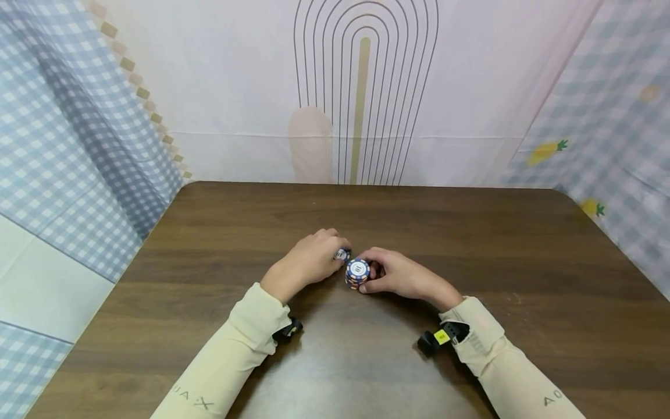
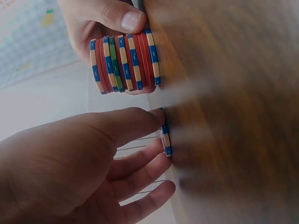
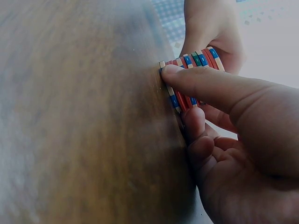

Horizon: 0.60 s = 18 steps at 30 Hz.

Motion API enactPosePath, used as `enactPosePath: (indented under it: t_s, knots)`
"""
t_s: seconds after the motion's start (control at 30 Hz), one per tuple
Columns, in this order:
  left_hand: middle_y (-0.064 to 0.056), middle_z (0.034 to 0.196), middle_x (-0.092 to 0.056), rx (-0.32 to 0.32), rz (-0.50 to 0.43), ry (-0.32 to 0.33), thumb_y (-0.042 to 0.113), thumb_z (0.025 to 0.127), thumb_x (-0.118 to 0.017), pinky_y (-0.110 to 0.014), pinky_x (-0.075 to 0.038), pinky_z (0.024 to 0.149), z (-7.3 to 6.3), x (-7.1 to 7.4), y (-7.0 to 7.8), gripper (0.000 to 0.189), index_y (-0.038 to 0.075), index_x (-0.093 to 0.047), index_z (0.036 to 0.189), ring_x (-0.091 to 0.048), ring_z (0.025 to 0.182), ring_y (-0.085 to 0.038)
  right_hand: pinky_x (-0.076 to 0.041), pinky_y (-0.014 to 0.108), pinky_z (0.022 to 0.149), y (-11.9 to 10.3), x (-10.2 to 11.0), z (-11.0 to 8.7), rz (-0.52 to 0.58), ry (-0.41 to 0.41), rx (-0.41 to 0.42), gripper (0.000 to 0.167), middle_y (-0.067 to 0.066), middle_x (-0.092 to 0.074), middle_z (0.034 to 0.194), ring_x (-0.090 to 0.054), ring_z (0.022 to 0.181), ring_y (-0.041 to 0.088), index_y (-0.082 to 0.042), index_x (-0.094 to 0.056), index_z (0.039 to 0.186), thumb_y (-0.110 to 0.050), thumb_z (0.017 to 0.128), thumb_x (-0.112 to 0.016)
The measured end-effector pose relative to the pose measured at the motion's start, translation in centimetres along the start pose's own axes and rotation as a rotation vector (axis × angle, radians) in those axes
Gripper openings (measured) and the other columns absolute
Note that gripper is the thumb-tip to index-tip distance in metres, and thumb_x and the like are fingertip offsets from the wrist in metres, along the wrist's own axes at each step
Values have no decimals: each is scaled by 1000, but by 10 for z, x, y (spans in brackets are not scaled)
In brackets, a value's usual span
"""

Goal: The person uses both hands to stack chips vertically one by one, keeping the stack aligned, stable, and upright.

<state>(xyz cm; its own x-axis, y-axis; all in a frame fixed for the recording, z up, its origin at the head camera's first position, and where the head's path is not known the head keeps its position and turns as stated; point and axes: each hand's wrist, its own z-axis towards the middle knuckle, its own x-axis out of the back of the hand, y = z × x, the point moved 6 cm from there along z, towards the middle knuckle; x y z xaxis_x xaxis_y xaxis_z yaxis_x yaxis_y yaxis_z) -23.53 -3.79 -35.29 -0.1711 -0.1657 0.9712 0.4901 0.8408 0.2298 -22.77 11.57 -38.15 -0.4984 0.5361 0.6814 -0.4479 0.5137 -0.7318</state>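
Observation:
A stack of poker chips stands upright on the table, a blue-and-cream one marked 10 on top. Edges of blue-and-cream, red and one green chip show in the stack in the left wrist view. My right hand grips the stack low on its right side, thumb near the bottom chips. Just to the left, my left hand pinches a single blue-and-cream poker chip by its rim. In the left wrist view this chip lies flat at the tabletop, a small gap from the stack.
The brown wooden table extends around both hands. A white patterned cloth hangs behind its far edge, with blue checked cloth at the left and more at the right. Black wrist cameras sit beneath both cuffs.

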Motion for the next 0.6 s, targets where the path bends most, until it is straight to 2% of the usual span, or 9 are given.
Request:
enactPosePath:
  t_s: [0.37, 0.6]
  knots:
    - [-14, 117, -68, -77, 43, 61, 18, 98, -74, -47, -56, 92, 0, 1, 4, 27, 9, -72, 124, -67, 107, -33, -48, 29, 79, 1, 1, -1, -10, 9, 10, 42, 1, -59, 100, -55, 90, 15, -9, -68, 127, -20, 90, -85]
    - [-12, 101, -67, -107, 89, 99, 17, 90, -79, -43, -57, 79, -3, 6, 7, 21, 6, -73, 107, -66, 89, -27, -48, 30, 80, 1, 1, 0, -12, 6, 3, 42, 0, -59, 100, -56, 90, 15, -11, -68, 126, -19, 90, -85]
